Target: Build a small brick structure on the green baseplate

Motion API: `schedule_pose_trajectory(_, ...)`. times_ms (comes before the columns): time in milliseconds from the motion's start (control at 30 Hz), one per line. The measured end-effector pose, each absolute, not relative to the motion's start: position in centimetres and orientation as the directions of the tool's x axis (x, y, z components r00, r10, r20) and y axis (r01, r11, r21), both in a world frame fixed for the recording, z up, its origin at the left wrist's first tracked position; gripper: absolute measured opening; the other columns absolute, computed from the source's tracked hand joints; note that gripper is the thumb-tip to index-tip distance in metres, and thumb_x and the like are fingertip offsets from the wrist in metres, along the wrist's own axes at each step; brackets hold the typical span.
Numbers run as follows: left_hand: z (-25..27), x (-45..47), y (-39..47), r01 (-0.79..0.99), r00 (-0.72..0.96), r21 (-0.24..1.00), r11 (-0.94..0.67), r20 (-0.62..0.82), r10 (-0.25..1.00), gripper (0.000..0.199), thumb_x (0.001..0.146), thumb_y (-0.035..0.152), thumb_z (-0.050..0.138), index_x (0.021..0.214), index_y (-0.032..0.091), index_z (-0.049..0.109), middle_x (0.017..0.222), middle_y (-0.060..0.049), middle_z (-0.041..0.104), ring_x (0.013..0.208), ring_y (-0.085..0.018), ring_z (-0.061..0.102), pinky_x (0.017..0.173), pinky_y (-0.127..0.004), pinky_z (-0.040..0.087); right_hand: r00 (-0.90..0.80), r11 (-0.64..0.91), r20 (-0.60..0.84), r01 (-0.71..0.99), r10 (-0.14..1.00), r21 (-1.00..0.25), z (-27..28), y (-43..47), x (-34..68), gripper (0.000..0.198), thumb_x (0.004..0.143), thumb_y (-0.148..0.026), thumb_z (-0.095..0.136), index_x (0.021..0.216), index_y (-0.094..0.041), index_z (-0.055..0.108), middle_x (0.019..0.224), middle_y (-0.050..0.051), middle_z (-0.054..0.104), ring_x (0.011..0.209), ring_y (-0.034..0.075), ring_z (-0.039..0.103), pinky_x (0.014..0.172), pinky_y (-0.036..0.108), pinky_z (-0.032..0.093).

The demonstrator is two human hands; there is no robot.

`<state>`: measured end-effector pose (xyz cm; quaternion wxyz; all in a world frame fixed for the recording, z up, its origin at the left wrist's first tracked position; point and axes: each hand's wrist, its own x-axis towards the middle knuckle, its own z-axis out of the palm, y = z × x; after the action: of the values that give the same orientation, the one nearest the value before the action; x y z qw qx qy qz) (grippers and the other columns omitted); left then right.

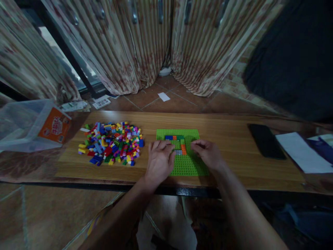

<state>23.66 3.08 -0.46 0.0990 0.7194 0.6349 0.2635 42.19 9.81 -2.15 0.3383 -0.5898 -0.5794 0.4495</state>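
Resting palm-down on the green baseplate, the left hand has its fingers loosely curled with the fingertips at a small grey brick; whether it pinches that brick cannot be told. The right hand lies on the plate's right side, fingers bent together and touching the studs beside an orange brick, with a row of blue, orange and green bricks just beyond. A heap of loose coloured bricks lies left of the plate on the wooden table, a clear plastic box farther left, a black phone and white paper well to the right.
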Motion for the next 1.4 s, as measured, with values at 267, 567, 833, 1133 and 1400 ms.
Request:
schedule_pose_trajectory(267, -3.5, 27.1, -0.4, 0.897, 0.298, 0.281, -0.342, 0.186, 0.936, 0.061, 0.092, 0.042, 0.047, 0.144, 0.011, 0.039, 0.152, -0.015, 0.039, 0.142, -0.030, 0.031, 0.118, -0.056, 0.015, -0.035, -0.146, -0.165, 0.320, 0.986, -0.936, -2.4, 10.0, 42.4, 0.025, 0.072, -0.042, 0.063, 0.077, -0.018, 0.069, 0.065, 0.002, 0.064, 0.059, 0.014, 0.053, 0.051, 0.026, 0.041)
schedule_pose_trajectory(567, -3.8, 28.5, -0.6, 0.897, 0.292, 0.283, -0.340, 0.198, 0.936, 0.067, 0.089, 0.049, 0.050, 0.142, 0.008, 0.041, 0.149, -0.023, 0.040, 0.141, -0.037, 0.032, 0.114, -0.055, 0.026, -0.056, -0.138, -0.165, 0.328, 0.985, -0.934, -2.3, 10.0, 42.2, 0.029, 0.068, -0.045, 0.064, 0.076, -0.017, 0.070, 0.064, 0.002, 0.065, 0.061, 0.015, 0.054, 0.057, 0.028, 0.041)
schedule_pose_trajectory(833, -3.5, 28.5, -0.1, 0.884, 0.259, 0.347, -0.312, 0.192, 0.947, 0.055, 0.091, 0.038, 0.048, 0.137, 0.009, 0.045, 0.145, -0.023, 0.044, 0.136, -0.037, 0.040, 0.112, -0.052, 0.032, -0.042, -0.124, -0.148, 0.344, 0.988, -0.931, -2.5, 10.2, 42.0, 0.028, 0.068, -0.042, 0.066, 0.078, -0.017, 0.071, 0.063, 0.002, 0.066, 0.059, 0.016, 0.056, 0.056, 0.029, 0.041)
schedule_pose_trajectory(1133, -1.4, 23.7, 2.0, 0.657, 0.069, 0.675, -0.335, 0.390, 0.918, 0.036, 0.091, 0.024, 0.049, 0.127, 0.019, 0.053, 0.131, -0.011, 0.060, 0.122, -0.023, 0.054, 0.105, -0.041, 0.044, 0.229, -0.051, -0.034, 0.068, 0.973, -0.996, -1.8, 10.5, 40.7, 0.025, 0.062, -0.040, 0.073, 0.070, -0.017, 0.068, 0.063, -0.001, 0.064, 0.054, 0.010, 0.051, 0.052, 0.024, 0.039)
schedule_pose_trajectory(1400, 0.9, 14.7, 4.6, 0.162, -0.665, 0.963, -0.217, 0.269, 0.697, 0.019, 0.077, 0.025, 0.066, 0.095, 0.016, 0.069, 0.091, -0.006, 0.071, 0.082, -0.015, 0.066, 0.077, -0.027, 0.052, 0.125, 0.163, 0.193, 0.221, 0.973, -0.962, -0.7, 8.7, 37.7, 0.018, 0.076, -0.036, 0.067, 0.073, -0.018, 0.068, 0.067, -0.001, 0.065, 0.062, 0.014, 0.058, 0.062, 0.027, 0.046)
